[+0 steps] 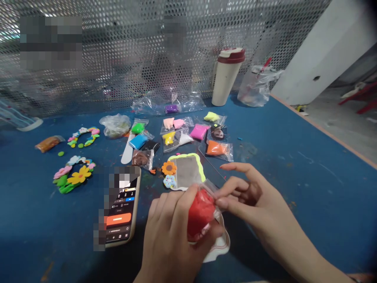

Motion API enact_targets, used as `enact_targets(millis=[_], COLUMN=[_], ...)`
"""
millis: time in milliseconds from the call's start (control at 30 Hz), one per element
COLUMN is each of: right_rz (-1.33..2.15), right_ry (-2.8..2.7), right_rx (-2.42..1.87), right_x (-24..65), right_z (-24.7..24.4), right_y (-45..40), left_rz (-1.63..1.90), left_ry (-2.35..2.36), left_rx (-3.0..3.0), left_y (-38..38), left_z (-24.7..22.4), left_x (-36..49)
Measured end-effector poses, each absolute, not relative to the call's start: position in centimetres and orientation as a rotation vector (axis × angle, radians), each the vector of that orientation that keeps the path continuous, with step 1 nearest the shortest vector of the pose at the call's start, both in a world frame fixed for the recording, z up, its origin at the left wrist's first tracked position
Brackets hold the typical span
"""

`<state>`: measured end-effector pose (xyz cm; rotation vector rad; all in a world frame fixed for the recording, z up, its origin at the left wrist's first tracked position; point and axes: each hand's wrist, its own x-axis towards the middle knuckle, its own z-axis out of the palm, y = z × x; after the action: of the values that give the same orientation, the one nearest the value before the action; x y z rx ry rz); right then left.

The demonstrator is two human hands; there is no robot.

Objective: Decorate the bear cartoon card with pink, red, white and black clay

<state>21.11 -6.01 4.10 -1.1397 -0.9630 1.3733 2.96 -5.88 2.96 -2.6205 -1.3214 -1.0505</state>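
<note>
My left hand [173,228] is closed around a small clear bag of red modelling clay [200,212]. At the bag's upper right edge, the thumb and a finger of my right hand [250,200] pinch the plastic, while its index finger stretches out above. A bit of red shows at that fingertip. Just beyond my hands lies a square frame [188,171] with a grey middle and a wavy yellow-green and white border. An orange flower [169,168] and a pale blue flower [169,181] sit on its left side. A white wavy-edged piece [219,249] lies partly hidden beneath my hands.
A phone [123,208] lies left of my hands. Two flowered rings [79,175] are farther left. Several bags of coloured clay, such as an orange one [217,148], spread across the blue table [309,204]. A cup [227,78] stands near the perforated metal panel [118,51].
</note>
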Motion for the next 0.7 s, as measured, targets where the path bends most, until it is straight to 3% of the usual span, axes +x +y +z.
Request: enact_targets(millis=[267,467,700], right_rz=[1.181,0.757,0.207], right_ry=[-1.228,-1.519,-1.758], right_rx=[-1.159,-1.278,-1.375], right_x=[20.6,20.8,20.6], right_z=[5.3,5.6,6.7], right_y=[-6.8,-7.7,-10.0], left_rz=[-1.695,-1.544,-1.266], left_ry=[-1.763,-1.827,-1.4], left_rx=[-2.858,-2.822,-3.022], left_y=[-6.2,-6.6,-7.2], left_z=[5.6,5.8,7.5], left_x=[3.2,3.1,1.7])
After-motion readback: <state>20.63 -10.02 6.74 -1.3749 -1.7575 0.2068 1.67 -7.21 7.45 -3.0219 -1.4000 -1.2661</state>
